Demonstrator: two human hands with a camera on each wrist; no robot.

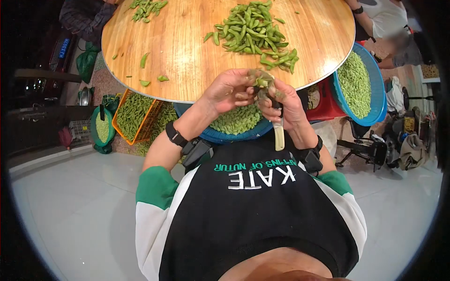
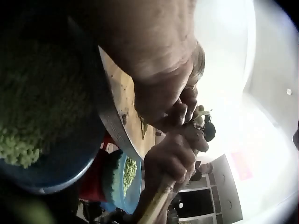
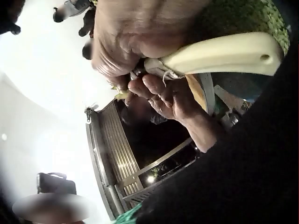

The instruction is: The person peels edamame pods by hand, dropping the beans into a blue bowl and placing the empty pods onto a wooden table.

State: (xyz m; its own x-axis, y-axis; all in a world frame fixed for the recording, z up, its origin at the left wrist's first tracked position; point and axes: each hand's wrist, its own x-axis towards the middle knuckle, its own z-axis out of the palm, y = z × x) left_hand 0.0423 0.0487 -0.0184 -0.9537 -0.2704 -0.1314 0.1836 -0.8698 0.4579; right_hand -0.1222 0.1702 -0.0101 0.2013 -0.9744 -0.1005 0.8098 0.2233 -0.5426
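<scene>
In the head view both hands meet over a blue basin of shelled green beans, at the table's near edge. My left hand has its fingertips bent around a green bean pod, partly covered by fingers. My right hand grips a cream-handled tool, its handle pointing back towards my body. In the right wrist view the handle has a hole near its end; the working end is hidden among the fingers. Bean pods lie heaped on the round wooden table.
An orange crate of pods stands left under the table, beside a green basin. On the right, a large blue basket of shelled beans rests by a red container. Other people sit at the table's far sides.
</scene>
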